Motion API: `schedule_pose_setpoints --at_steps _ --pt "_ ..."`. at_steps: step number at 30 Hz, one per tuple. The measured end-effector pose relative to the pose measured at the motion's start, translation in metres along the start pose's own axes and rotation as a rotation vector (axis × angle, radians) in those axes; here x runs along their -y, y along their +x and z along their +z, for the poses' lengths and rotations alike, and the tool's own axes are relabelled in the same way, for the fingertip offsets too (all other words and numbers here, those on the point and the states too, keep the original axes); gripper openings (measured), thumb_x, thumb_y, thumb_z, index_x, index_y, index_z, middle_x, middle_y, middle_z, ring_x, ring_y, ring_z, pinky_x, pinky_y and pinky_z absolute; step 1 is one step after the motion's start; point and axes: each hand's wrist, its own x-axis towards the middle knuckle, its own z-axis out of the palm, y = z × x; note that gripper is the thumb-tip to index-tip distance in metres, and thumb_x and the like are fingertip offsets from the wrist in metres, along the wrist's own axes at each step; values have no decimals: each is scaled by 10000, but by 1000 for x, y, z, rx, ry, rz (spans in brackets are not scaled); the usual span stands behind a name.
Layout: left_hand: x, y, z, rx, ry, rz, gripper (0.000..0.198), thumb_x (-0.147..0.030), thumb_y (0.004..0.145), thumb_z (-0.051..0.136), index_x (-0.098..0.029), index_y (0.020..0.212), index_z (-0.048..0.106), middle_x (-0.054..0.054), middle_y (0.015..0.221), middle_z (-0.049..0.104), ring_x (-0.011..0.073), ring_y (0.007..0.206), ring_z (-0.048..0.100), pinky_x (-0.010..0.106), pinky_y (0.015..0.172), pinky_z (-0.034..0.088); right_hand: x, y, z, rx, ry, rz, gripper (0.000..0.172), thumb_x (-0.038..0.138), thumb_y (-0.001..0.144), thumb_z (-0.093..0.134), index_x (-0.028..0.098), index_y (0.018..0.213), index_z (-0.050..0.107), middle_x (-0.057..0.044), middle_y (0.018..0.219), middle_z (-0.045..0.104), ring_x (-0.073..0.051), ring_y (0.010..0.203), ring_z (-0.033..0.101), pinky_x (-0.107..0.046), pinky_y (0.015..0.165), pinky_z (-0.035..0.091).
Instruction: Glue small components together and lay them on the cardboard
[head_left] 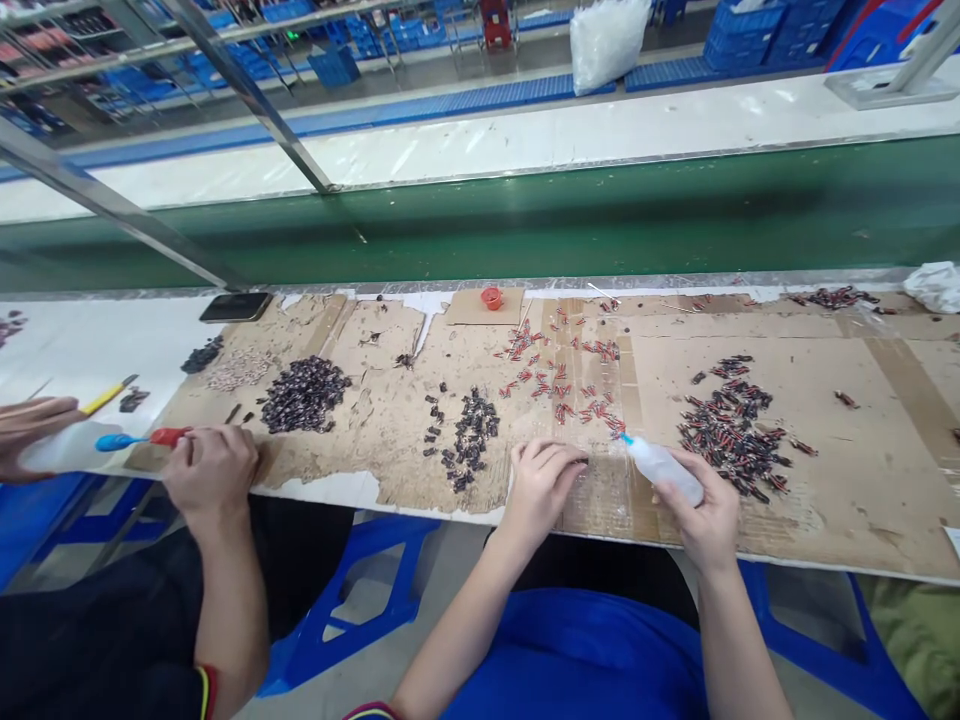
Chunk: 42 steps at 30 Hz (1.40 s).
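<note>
My right hand point(701, 510) is wrapped round a small white squeeze bottle point(664, 468) with a blue nozzle that points left toward the red-and-dark parts point(562, 380) scattered on the cardboard. My left hand point(541, 482) rests at the table's front edge with its fingers pinched together on the cardboard near the nozzle; whatever it holds is too small to make out. A heap of dark red-striped parts point(731, 425) lies just right of my right hand, and a cluster of small black parts point(469, 440) lies left of my left hand.
A co-worker's hand point(211, 470) at left holds a red-and-blue tool point(142, 439) beside another bottle. Piles of dark parts point(304, 393) and pale parts point(238, 368), a phone point(236, 306), a small red cup point(491, 297) lie on the cardboard. A green conveyor belt point(600, 215) runs behind.
</note>
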Motion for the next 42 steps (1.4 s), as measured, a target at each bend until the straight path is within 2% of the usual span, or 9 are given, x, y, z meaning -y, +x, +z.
schedule_pose_setpoints --at_steps 5,8,11,17,24,31,42 --pt "3 -4 4 4 -100 -60 171 -163 822 683 -252 967 697 20 961 769 214 969 648 384 909 375 2 -1 9 -76 111 101 322 405 594 832 176 798 734 -77 771 755 -237 636 697 -324 559 559" --pt "4 -5 2 -5 -118 -54 175 -141 824 658 -240 963 695 24 964 770 206 961 661 382 908 380 2 -2 17 -147 129 105 295 432 641 799 168 741 714 -70 693 737 -227 597 687 -322 546 557" --pt "3 -4 1 -12 -114 -75 152 -146 813 668 -240 929 701 18 930 776 208 957 672 393 912 369 3 -5 24 -232 38 54 294 458 700 745 173 672 680 -62 619 710 -205 544 664 -298 503 534" --pt "0 -2 0 0 -132 -133 140 -159 794 690 -246 902 702 7 897 780 210 959 676 407 927 360 10 -6 29 -216 -157 -63 305 482 719 720 192 637 673 -38 560 689 -184 479 628 -278 465 502" --pt "0 -2 1 20 -122 -157 120 -167 795 685 -259 867 710 9 908 779 216 972 669 423 941 352 6 -5 31 -191 -263 -83 332 502 736 693 192 619 685 -41 561 695 -186 474 620 -290 483 483" --pt "0 -2 1 11 -132 -161 105 -176 796 687 -259 853 716 9 897 779 216 967 672 426 954 351 5 -7 32 -244 -230 -59 309 475 752 697 179 662 708 -48 606 715 -195 521 645 -291 518 498" --pt "0 -1 3 2 -141 -186 123 -164 777 698 -265 844 716 6 886 781 221 964 670 436 965 343 1 -7 32 -193 -176 -18 291 473 741 713 187 690 723 -45 647 731 -206 561 665 -305 543 527"
